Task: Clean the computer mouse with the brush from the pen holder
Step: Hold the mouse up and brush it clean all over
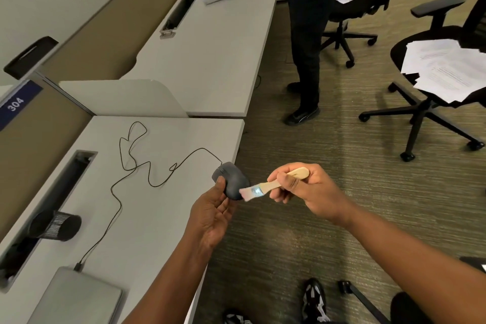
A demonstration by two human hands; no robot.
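A black mesh pen holder [56, 226] is seen lying on its side on the bench [163, 139], left of the mouse and near the cable slot; its contents cannot be told. A closed grey laptop [79, 297] is set below the pen holder at the bench's near end, with the mouse cable [131, 163] plugged into it and looped loosely across the bench top.

The mouse [231, 179] is held up just past the bench's right edge, over open carpeted floor [302, 231]. Two office chairs with papers [447, 68] and a standing person [305, 34] are seen well beyond the mouse.

The mouse is dark grey and matte, its rear end cupped by the left hand [213, 213], thumb on its side. The brush [273, 184], with a pale wooden handle, metal ferrule and light bristles, is gripped by the right hand [302, 187]; the bristles are touching the mouse's rear right side.
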